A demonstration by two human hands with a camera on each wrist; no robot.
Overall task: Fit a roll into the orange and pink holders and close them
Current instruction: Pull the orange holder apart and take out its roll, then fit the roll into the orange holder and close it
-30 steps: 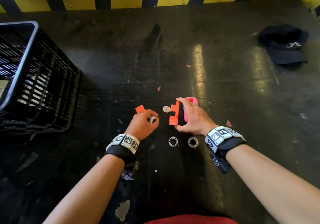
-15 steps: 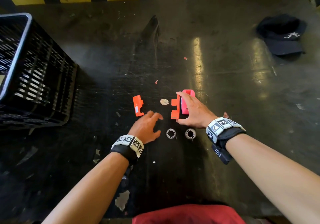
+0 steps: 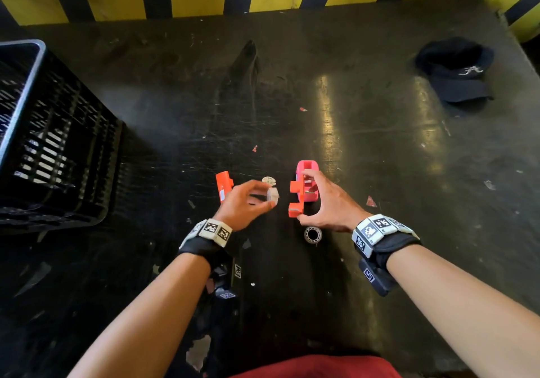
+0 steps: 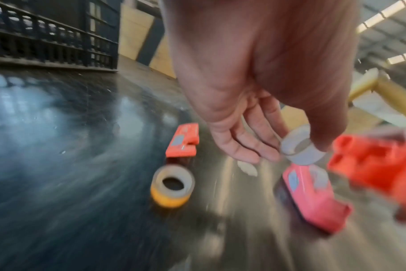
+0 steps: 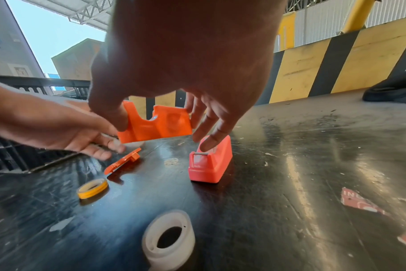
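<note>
Rolls and holder parts are sitting spread across the dark desk (image 3: 380,149), and going from the left: a black crate (image 3: 52,143) is standing at the desk's left edge; nearer the middle an orange cover piece (image 3: 223,186) is lying flat, with a yellow roll (image 5: 92,188) on the desk close by it; the left hand (image 3: 248,202) is hovering above that spot, pinching a small white roll (image 4: 299,148) between thumb and forefinger while its other fingers are hanging loosely; next, the right hand (image 3: 330,202) is gripping the orange holder (image 5: 154,124) by its two ends and holding it lifted clear of the desk; the pink holder (image 5: 210,161) is standing just beyond, seemingly closed already; another white roll (image 5: 168,242) is lying near the right wrist; a dark cap (image 3: 455,73) is resting far off to the right.

To my eye the step in hand is bringing the white roll to the open orange holder; the next move is calling for the two hands to meet, the roll dropping into the cradle notch, before the cover piece is fetched and snapped on.
</note>
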